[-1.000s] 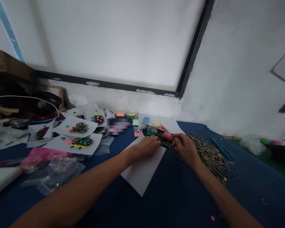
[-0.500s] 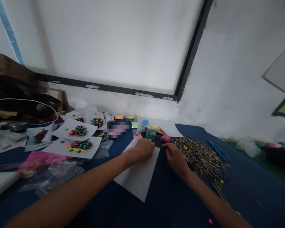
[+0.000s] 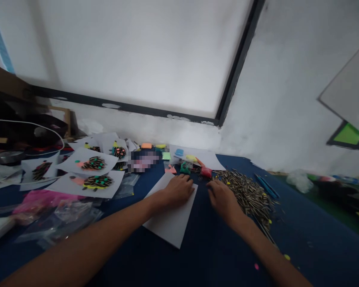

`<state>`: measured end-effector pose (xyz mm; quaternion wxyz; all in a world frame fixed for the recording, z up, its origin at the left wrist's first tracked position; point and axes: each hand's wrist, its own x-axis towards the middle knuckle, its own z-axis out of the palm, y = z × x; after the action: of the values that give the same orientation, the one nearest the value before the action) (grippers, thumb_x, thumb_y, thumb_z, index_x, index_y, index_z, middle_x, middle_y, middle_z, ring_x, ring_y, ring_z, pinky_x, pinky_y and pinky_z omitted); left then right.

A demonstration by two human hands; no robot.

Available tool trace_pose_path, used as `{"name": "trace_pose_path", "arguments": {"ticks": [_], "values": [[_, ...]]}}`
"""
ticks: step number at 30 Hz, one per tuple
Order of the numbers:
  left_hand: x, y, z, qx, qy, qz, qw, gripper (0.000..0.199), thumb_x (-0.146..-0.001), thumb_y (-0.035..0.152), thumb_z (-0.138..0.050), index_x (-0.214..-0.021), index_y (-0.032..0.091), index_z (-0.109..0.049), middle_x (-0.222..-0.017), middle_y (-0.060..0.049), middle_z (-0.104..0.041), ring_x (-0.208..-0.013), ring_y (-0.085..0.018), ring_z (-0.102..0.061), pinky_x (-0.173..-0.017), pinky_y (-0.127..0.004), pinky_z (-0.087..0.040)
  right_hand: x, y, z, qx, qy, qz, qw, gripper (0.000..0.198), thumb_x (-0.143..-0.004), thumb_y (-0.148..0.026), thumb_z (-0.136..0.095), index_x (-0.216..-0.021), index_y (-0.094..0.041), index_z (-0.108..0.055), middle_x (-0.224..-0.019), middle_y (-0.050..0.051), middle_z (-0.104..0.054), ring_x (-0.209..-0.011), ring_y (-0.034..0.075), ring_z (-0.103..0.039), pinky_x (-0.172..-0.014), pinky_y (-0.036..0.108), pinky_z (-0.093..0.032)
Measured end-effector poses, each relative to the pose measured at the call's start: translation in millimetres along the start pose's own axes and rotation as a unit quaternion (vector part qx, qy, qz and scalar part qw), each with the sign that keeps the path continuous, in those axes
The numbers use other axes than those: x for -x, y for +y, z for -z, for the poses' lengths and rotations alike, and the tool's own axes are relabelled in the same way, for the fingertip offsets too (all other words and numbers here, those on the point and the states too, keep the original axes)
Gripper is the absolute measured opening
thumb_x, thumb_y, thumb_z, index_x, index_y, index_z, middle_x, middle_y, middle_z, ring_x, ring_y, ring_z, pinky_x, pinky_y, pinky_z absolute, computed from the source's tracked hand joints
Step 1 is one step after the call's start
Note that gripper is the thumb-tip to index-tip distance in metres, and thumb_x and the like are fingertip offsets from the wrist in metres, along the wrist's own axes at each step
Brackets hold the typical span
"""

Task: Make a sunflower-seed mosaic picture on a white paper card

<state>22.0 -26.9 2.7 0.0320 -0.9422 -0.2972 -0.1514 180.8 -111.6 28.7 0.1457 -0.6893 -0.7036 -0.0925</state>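
Observation:
My left hand [image 3: 179, 190] lies on the upper part of a white sheet of paper [image 3: 169, 225], palm down with the fingers laid out toward the right edge. Right of the paper, my right hand [image 3: 223, 198] hovers low over the blue cloth, thumb and index finger a little apart and nothing visible between them. Close beyond it is a red packet of clay [image 3: 206, 172]. A heap of short brown sticks [image 3: 251, 195] spreads beside that hand. Green clay [image 3: 185, 167] and a salmon-pink packet [image 3: 170, 168] lie just past my left hand.
Sheets with hedgehog-like figures [image 3: 92, 182] made of sticks and clay lie at the left. Clear plastic bags [image 3: 71, 217] and a pink bag [image 3: 44, 198] are nearer. Blue tweezers [image 3: 267, 185] rest behind the heap. A white wall with a dark-framed board stands behind.
The view has turned slightly to the right. My left hand's fingers have loosened and spread on the paper; my right hand stays near the heap and the red packet.

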Motion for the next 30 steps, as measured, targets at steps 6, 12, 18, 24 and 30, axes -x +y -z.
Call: {"name": "trace_pose_path", "arguments": {"ticks": [6, 12, 18, 24, 30], "values": [[0.6, -0.1, -1.4, 0.010, -0.006, 0.003, 1.000, 0.037, -0.095, 0.029, -0.032, -0.107, 0.011, -0.062, -0.117, -0.016, -0.058, -0.108, -0.026, -0.053, -0.093, -0.040, -0.041, 29.8, 7.6, 28.4, 0.116, -0.037, -0.109, 0.987, 0.017, -0.088, -0.016, -0.045, -0.090, -0.016, -0.062, -0.095, 0.013, -0.063, -0.091, 0.024, -0.060, -0.075, 0.031, -0.042], [1.2, 1.8, 2.5, 0.020, -0.019, 0.004, 1.000, 0.038, -0.095, 0.028, -0.031, -0.109, 0.010, -0.061, -0.118, -0.017, -0.059, -0.110, -0.027, -0.053, -0.095, -0.041, -0.039, 56.6, 35.1, 56.0, 0.187, -0.083, -0.205, 0.957, 0.013, -0.086, -0.019, -0.049, -0.088, -0.015, -0.061, -0.098, 0.017, -0.063, -0.095, 0.031, -0.061, -0.066, 0.033, -0.042], [3.4, 2.7, 9.7, 0.045, -0.035, 0.001, 0.998, 0.042, -0.097, 0.031, -0.025, -0.115, 0.014, -0.059, -0.123, -0.014, -0.058, -0.113, -0.024, -0.053, -0.097, -0.037, -0.037, 69.3, 52.2, 59.4, 0.185, -0.154, -0.233, 0.942, 0.010, -0.083, -0.024, -0.053, -0.084, -0.017, -0.060, -0.087, 0.014, -0.069, -0.084, 0.032, -0.066, -0.058, 0.033, -0.040], [4.7, 9.7, 15.9, 0.076, -0.096, 0.028, 0.992, 0.073, -0.087, 0.068, -0.029, -0.135, 0.016, -0.044, -0.142, -0.020, -0.040, -0.134, -0.036, -0.032, -0.105, -0.054, -0.025, 69.9, 61.2, 57.3, 0.164, -0.163, -0.244, 0.942, 0.012, -0.081, -0.024, -0.047, -0.076, -0.020, -0.057, -0.083, 0.012, -0.069, -0.077, 0.030, -0.067, -0.054, 0.032, -0.037], [5.7, 10.5, 15.4, 0.099, -0.143, 0.033, 0.984, 0.082, -0.085, 0.070, -0.032, -0.144, 0.013, -0.031, -0.151, -0.023, -0.020, -0.140, -0.039, -0.016, -0.107, -0.054, -0.021, 64.8, 71.2, 66.7, 0.088, -0.115, -0.273, 0.951, 0.020, -0.081, -0.027, -0.047, -0.062, -0.022, -0.048, -0.071, 0.011, -0.063, -0.071, 0.029, -0.064, -0.055, 0.031, -0.034]]}}
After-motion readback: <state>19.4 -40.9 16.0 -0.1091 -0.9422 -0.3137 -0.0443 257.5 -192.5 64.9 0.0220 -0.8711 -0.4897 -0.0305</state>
